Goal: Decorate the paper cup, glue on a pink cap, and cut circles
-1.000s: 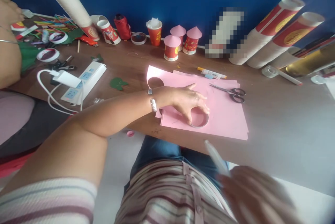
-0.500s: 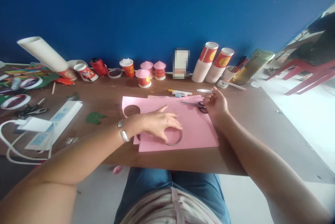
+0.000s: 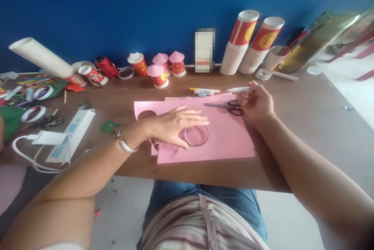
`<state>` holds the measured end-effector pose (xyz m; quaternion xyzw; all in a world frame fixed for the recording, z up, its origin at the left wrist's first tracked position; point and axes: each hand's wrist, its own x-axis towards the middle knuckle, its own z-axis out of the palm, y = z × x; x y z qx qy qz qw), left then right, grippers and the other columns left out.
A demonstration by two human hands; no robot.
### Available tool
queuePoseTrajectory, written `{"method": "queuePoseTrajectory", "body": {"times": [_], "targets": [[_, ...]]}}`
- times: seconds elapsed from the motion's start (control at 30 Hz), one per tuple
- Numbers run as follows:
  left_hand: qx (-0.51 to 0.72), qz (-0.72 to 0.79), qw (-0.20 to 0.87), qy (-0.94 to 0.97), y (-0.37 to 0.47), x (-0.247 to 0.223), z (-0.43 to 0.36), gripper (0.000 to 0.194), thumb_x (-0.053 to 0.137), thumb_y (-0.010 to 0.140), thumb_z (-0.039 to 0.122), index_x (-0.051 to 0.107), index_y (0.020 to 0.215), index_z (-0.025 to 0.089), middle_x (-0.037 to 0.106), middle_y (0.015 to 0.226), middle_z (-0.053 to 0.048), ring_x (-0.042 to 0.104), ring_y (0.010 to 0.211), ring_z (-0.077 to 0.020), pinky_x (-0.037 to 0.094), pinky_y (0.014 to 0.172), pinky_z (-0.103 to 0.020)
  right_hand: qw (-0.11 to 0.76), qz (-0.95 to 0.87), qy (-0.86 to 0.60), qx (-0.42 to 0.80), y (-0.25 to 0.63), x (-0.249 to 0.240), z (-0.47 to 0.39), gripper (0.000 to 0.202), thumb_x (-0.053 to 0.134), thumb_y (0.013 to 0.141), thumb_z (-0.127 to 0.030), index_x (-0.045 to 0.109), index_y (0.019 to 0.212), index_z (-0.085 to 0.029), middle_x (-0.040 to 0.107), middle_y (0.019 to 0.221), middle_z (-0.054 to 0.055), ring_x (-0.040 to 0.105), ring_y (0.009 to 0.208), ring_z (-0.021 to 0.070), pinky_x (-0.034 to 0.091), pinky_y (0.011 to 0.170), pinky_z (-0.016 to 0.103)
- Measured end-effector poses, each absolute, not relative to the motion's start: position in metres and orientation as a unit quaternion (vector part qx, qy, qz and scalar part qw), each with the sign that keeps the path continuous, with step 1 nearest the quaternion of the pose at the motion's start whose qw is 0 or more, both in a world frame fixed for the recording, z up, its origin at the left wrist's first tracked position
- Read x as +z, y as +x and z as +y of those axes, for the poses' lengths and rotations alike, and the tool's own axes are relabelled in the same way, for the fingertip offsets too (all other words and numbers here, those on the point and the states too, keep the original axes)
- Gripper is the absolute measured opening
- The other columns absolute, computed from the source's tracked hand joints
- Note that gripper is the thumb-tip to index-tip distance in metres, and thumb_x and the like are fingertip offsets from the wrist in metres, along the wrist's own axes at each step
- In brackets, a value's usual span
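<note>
My left hand (image 3: 179, 124) is spread over the pink paper (image 3: 228, 140), fingers stretched towards the right. Beside its thumb and under its fingers lies a thin silvery ring (image 3: 196, 146), flat on the sheet; whether the hand touches it I cannot tell. Faint curved lines show on the paper below the ring. In my right hand (image 3: 257, 102) is a white pen (image 3: 240, 89), pinched with its tip pointing left. Just under that hand, dark-handled scissors (image 3: 225, 106) rest at the paper's upper right. Another pink sheet underneath has a round hole (image 3: 147, 114).
Along the wall stand paper cups with pink cone tops (image 3: 157, 76), cup stacks (image 3: 233, 59), a tape roll (image 3: 263, 74) and a tilted bottle (image 3: 305, 45). Markers (image 3: 204, 91) lie behind the paper. A power strip (image 3: 71, 137) and green cutout (image 3: 109, 126) are at left.
My left hand has loosened its curl around the ring and flattened out. The ring sits farther up the paper, away from a faint arc. My right hand still holds the pen. The view has shifted.
</note>
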<state>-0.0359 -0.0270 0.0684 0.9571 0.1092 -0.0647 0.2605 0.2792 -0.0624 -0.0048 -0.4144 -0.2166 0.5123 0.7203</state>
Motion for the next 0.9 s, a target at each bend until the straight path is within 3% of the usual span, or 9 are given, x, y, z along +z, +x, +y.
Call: {"method": "queuePoseTrajectory", "body": {"times": [0.2, 0.43, 0.7, 0.9], "targets": [[-0.032, 0.120, 0.231, 0.965, -0.036, 0.050, -0.028, 0.097, 0.087, 0.077, 0.039, 0.039, 0.161, 0.028, 0.043, 0.166, -0.013, 0.033, 0.157, -0.0350, 0.026, 0.130, -0.052, 0.717, -0.212, -0.438, 0.499, 0.276, -0.001, -0.063, 0.027, 0.073, 0.088, -0.037, 0.055, 0.073, -0.024, 0.049, 0.049, -0.007, 0.042, 0.042, 0.0096, 0.034, 0.042, 0.023], [-0.016, 0.123, 0.187, 0.975, -0.026, 0.041, -0.027, 0.082, 0.083, 0.077, 0.033, 0.049, 0.149, 0.012, 0.062, 0.141, -0.021, 0.052, 0.136, -0.0358, 0.042, 0.119, -0.051, 0.714, -0.204, -0.459, 0.487, 0.271, 0.011, -0.069, 0.023, 0.061, 0.094, -0.031, 0.051, 0.074, -0.025, 0.049, 0.048, -0.008, 0.039, 0.043, 0.0099, 0.029, 0.046, 0.022], [0.133, 0.302, 0.106, 0.938, -0.080, 0.091, -0.008, 0.078, 0.078, 0.081, 0.044, 0.046, 0.148, 0.021, 0.056, 0.149, -0.014, 0.050, 0.139, -0.0343, 0.039, 0.122, -0.052, 0.715, -0.175, -0.474, 0.484, 0.274, 0.015, -0.067, 0.027, 0.056, 0.097, -0.023, 0.052, 0.070, -0.024, 0.044, 0.046, -0.007, 0.039, 0.044, 0.0099, 0.029, 0.051, 0.028], [0.132, 0.521, 0.004, 0.843, -0.164, 0.094, -0.001, 0.074, 0.071, 0.083, 0.050, 0.046, 0.147, 0.022, 0.060, 0.146, -0.012, 0.051, 0.138, -0.0340, 0.039, 0.122, -0.052, 0.726, -0.196, -0.446, 0.485, 0.279, 0.008, -0.065, 0.027, 0.061, 0.096, -0.030, 0.055, 0.071, -0.023, 0.046, 0.047, -0.005, 0.039, 0.043, 0.0100, 0.025, 0.049, 0.028]]}}
